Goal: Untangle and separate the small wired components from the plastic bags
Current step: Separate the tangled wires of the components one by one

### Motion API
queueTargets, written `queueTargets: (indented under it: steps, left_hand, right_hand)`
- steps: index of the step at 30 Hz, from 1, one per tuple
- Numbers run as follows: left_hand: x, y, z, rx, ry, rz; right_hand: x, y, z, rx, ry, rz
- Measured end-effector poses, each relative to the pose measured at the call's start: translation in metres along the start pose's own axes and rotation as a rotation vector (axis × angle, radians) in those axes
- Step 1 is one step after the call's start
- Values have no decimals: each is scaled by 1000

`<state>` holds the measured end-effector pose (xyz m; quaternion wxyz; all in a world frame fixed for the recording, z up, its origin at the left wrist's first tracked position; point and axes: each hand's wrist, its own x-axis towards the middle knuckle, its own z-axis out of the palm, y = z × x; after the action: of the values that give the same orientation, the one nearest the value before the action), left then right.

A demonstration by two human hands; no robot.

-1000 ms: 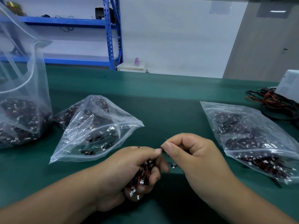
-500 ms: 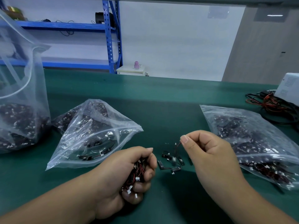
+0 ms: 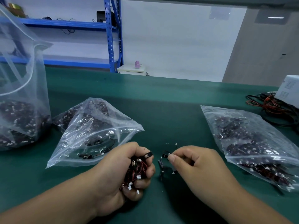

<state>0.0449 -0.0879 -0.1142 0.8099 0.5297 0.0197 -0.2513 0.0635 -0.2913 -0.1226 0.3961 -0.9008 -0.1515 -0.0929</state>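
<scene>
In the head view, the step in hand looks like teasing a few pieces out of the tangled clump (image 3: 137, 170). The left hand (image 3: 116, 172) grips the clump in curled fingers, low over the green worktop (image 3: 169, 110). Just right of the clump and apart from it, the right hand (image 3: 199, 167) pinches a small wired cluster (image 3: 162, 160) between thumb and forefinger (its wires dangle, blurred). The next move probably calls for parting single pieces and laying them down. A slack bag (image 3: 97, 131) lies left of the clump, and a fuller bag (image 3: 252, 143) well to its right.
</scene>
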Motion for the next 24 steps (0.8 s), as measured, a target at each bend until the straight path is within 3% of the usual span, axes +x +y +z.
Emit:
queueTargets:
  steps: [4,11,16,24]
  left_hand:
    - [4,-4,1,102,20,29]
    - [-1,-6,4,161,-5,85]
    - [-2,-7,11,191,69,139]
    - [-3,-8,14,200,146,135]
  right_hand:
    - [2,3,0,63,108,-97]
    - [-1,-5,8,235,-57,-238]
    - [-5,-12,7,219,17,-316]
    - [-7,-20,1,317,73,-201]
